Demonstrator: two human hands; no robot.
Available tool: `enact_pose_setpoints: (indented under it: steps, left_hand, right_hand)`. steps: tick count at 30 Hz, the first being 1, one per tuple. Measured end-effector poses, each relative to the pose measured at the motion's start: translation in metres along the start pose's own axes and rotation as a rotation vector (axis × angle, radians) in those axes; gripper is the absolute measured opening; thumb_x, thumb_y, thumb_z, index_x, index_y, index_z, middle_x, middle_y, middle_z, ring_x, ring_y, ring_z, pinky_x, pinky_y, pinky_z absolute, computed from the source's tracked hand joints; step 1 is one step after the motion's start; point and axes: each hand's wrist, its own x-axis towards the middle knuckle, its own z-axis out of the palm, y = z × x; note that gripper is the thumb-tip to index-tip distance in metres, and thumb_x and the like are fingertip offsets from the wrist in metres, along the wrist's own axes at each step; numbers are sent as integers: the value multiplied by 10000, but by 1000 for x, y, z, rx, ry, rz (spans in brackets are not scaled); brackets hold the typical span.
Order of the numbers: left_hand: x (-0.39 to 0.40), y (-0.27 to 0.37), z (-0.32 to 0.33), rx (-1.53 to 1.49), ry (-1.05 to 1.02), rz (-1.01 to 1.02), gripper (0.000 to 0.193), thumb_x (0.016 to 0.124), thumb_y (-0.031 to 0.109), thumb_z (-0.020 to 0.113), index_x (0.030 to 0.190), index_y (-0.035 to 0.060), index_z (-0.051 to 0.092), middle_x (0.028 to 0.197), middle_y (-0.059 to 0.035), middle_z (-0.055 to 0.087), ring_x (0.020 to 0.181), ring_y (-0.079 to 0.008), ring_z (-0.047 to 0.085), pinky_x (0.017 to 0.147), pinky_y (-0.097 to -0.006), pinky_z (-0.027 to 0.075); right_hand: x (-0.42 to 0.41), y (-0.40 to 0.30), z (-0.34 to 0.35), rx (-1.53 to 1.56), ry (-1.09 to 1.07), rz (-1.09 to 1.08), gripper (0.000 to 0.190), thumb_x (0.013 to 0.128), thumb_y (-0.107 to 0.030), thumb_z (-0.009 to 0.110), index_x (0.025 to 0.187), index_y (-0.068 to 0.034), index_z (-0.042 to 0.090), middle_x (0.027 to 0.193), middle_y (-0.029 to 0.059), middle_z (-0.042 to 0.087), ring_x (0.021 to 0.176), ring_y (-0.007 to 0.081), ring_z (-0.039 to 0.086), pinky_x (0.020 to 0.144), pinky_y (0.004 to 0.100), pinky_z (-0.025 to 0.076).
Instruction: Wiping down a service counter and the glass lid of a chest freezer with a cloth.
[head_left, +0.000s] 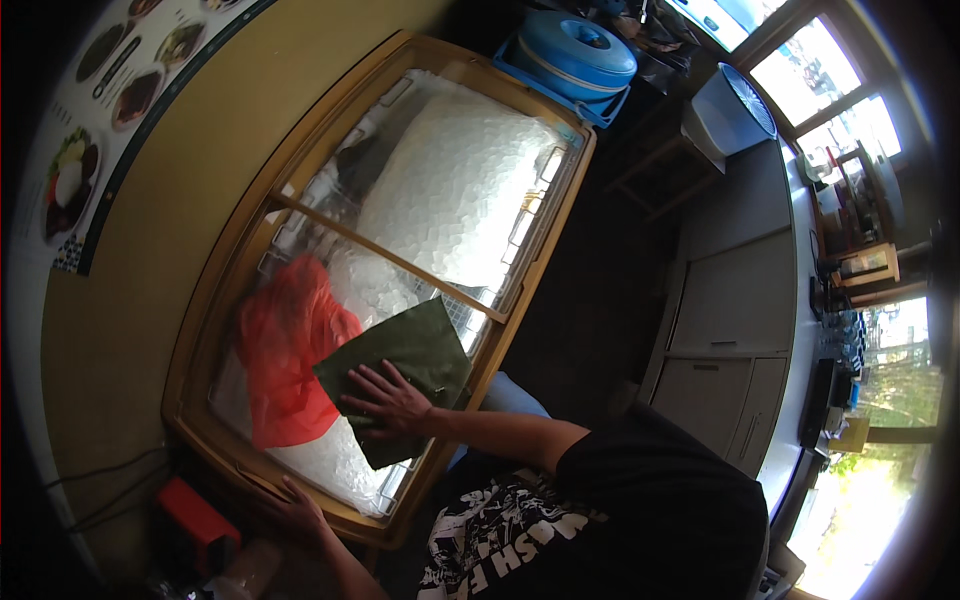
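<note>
My right hand (386, 401) lies flat, fingers spread, on a dark green cloth (420, 341). The cloth is spread over the near glass lid of a chest freezer (551, 217) with a yellow-brown frame. Lower left, my left hand (296, 514) rests at the freezer's corner edge, its thumb apart from the fingers and part of it in shadow. Through the glass show a red plastic bag (289, 360) and a large clear bag of ice (457, 165). More bagged ice (330, 469) lies near the close end, partly hidden by the cloth.
A blue lidded drink cooler (574, 56) stands beyond the freezer's far end. At right run white cabinets (731, 307) under a counter, with a white tub (731, 109) near their far end. A red box-shaped object (196, 514) and cables (112, 476) are at lower left.
</note>
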Motion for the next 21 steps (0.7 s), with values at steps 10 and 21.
enact_pose_setpoints:
  steps: [10, 21]
  left_hand:
    - [5, -8, 14, -484, -30, -167, 746, 906, 443, 635, 1445, -1, 373, 1422, -280, 424, 1310, -426, 428, 1103, -469, 355]
    - [-3, -12, 17, -441, -57, -316, 766, 876, 490, 641, 1481, 124, 346, 1430, -260, 422, 1306, -420, 441, 1059, -481, 412]
  right_hand:
    - [134, 20, 5, -262, 190, 115, 710, 890, -586, 497, 1498, -247, 357, 1583, 200, 193, 1479, 356, 150, 1147, 649, 71]
    - [208, 22, 14, -411, 259, 44, 657, 925, -584, 450, 1491, -256, 379, 1584, 158, 235, 1472, 339, 194, 1138, 636, 132]
